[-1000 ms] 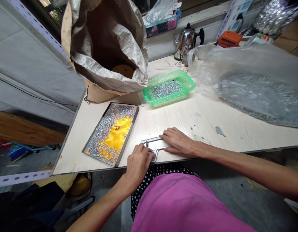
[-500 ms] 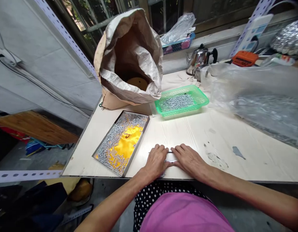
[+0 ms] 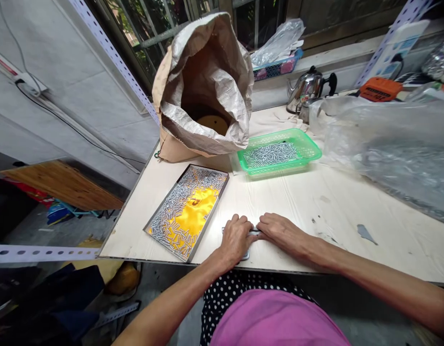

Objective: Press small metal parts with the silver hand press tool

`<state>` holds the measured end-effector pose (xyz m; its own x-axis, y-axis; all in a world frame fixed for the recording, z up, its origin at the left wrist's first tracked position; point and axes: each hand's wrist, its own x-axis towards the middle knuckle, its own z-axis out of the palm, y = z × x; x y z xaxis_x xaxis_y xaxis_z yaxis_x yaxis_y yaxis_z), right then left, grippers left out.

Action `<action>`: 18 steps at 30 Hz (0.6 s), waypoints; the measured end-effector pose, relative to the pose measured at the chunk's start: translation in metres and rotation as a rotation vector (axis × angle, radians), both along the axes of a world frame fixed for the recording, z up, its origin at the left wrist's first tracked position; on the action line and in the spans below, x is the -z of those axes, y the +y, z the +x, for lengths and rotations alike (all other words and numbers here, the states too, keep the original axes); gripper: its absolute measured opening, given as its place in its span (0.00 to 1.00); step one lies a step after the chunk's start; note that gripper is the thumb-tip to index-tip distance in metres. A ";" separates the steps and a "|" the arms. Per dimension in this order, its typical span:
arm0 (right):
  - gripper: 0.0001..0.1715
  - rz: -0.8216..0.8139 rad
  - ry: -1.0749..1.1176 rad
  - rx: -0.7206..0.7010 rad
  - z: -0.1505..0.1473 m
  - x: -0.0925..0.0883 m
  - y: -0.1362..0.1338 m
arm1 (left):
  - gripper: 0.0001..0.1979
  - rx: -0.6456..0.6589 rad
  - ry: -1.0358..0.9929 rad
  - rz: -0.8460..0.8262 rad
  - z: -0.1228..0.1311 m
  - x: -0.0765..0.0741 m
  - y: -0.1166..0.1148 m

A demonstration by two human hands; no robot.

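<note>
My left hand [image 3: 237, 240] and my right hand [image 3: 279, 234] are close together near the table's front edge, both with curled fingers. Between them they grip a narrow silver metal piece [image 3: 254, 231], mostly covered by the fingers, so its exact kind is unclear. Another bit of silver metal [image 3: 246, 255] shows at the table edge under my left wrist. Left of my hands lies a shallow tray [image 3: 207, 222] with a yellow bottom, holding many small silver pin-like parts [image 3: 164, 216]. Beyond my hands, a green plastic basket [image 3: 308, 154] holds similar small parts.
A large open paper sack [image 3: 171, 144] stands at the back left of the table [image 3: 279, 192]. A clear plastic bag [image 3: 398, 144] with metal parts covers the right side. A metal kettle [image 3: 308, 89] and an orange box [image 3: 380, 89] sit near the window.
The silver piece between my hands has turned from a broad flat face to a narrow edge. The fingers of both hands stay on it. The whole view has shifted slightly.
</note>
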<state>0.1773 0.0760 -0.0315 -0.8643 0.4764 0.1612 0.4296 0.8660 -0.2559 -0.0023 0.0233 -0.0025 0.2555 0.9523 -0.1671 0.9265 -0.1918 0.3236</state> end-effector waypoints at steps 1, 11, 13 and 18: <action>0.12 -0.006 0.000 -0.002 -0.001 0.001 0.001 | 0.17 -0.001 0.000 0.001 0.000 0.000 0.000; 0.28 0.074 0.200 0.094 0.008 -0.001 -0.009 | 0.32 -0.124 0.032 0.027 0.000 -0.018 -0.009; 0.34 0.094 0.223 0.120 0.010 0.006 -0.017 | 0.29 -0.155 -0.026 0.104 -0.014 -0.026 -0.005; 0.22 0.133 0.214 0.177 0.006 0.029 -0.040 | 0.15 -0.468 0.145 0.178 -0.066 -0.040 0.040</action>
